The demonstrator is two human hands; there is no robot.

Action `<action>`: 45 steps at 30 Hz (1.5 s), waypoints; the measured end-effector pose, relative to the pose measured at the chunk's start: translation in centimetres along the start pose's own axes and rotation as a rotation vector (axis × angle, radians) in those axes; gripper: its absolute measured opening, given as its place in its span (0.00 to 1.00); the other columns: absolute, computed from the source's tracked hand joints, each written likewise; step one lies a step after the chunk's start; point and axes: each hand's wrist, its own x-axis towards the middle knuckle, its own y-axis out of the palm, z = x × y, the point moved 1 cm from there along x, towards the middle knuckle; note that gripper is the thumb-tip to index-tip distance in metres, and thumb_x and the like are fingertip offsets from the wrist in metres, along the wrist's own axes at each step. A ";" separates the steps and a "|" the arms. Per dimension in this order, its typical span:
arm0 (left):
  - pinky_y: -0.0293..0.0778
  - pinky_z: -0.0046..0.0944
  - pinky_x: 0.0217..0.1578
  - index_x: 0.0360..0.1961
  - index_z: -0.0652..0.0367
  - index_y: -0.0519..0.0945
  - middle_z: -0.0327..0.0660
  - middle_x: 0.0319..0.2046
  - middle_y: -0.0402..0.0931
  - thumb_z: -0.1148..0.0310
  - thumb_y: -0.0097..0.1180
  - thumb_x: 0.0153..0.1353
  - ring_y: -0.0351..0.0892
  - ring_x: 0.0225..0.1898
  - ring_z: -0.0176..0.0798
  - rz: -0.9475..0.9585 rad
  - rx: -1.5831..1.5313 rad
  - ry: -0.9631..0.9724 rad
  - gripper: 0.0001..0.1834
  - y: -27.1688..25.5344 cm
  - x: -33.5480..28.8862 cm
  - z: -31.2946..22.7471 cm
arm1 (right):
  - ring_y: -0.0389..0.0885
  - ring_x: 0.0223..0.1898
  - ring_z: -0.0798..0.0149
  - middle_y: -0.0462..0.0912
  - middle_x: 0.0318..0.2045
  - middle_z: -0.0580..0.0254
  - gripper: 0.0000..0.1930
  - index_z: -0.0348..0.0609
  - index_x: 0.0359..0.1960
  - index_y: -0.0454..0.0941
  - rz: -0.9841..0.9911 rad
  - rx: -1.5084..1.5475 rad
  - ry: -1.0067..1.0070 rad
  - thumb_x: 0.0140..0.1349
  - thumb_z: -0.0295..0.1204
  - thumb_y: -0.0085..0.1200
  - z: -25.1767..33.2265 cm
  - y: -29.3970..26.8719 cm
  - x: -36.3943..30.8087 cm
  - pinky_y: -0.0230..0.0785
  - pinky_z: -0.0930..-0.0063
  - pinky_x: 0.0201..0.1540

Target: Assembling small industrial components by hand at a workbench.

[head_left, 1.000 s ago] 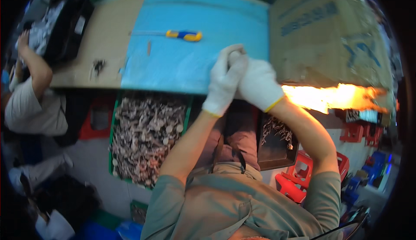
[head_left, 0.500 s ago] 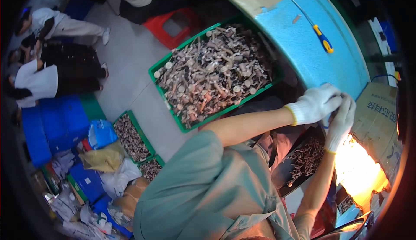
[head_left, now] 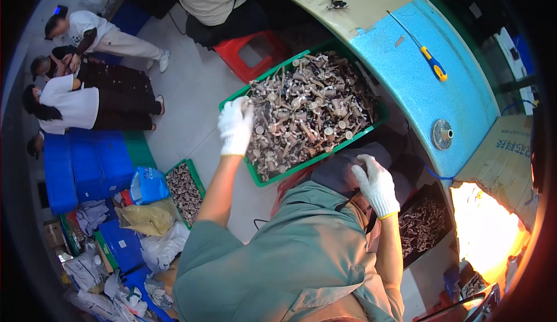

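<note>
My left hand [head_left: 235, 127], in a white knit glove, is at the left end of a large green crate [head_left: 258, 177]. The crate is heaped with small brownish-grey parts [head_left: 310, 110], many with round caps and stems. Its fingertips are slightly blurred beside the heap, and whether they grip a part cannot be made out. My right hand [head_left: 376, 187], gloved the same way, hangs over my lap with its fingers apart and nothing visible in them. On the blue mat [head_left: 406, 60] lies a round grey disc [head_left: 442, 134] with a raised metal hub.
A screwdriver [head_left: 432, 63] lies on the mat, a small dark part [head_left: 336, 2] beyond it. A dark tray [head_left: 423, 223] of parts stands right of my lap, near a brightly lit cardboard box [head_left: 493, 165]. Smaller green crate [head_left: 185, 191], red stool [head_left: 232, 58] and several people are leftward.
My hands have come apart from beside the mat. The left has swung left to the crate and the right has drawn back over my lap. The grey disc now shows.
</note>
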 end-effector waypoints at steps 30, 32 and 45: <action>0.80 0.48 0.56 0.54 0.68 0.85 0.55 0.49 0.86 0.76 0.57 0.74 0.87 0.51 0.54 0.314 -0.955 0.840 0.12 9.2 -1.0 -46.8 | 0.89 0.40 0.64 0.88 0.55 0.52 0.20 0.53 0.68 0.78 -0.736 -1.177 0.660 0.80 0.39 0.49 -30.0 -30.4 -14.5 0.78 0.67 0.25; 0.80 0.48 0.56 0.53 0.68 0.86 0.54 0.47 0.86 0.77 0.57 0.73 0.87 0.50 0.55 0.304 -0.939 0.786 0.11 9.7 -1.2 -47.2 | 0.89 0.40 0.64 0.87 0.54 0.53 0.18 0.51 0.66 0.79 -0.696 -1.077 0.691 0.80 0.39 0.49 -31.4 -32.0 -13.4 0.78 0.67 0.26; 0.77 0.54 0.57 0.50 0.62 0.87 0.52 0.47 0.87 0.75 0.58 0.70 0.85 0.51 0.59 0.182 -0.843 0.938 0.11 9.3 -1.4 -46.8 | 0.86 0.36 0.66 0.86 0.44 0.58 0.12 0.43 0.53 0.80 -0.693 -0.935 0.741 0.79 0.37 0.52 -31.2 -32.3 -12.9 0.78 0.69 0.30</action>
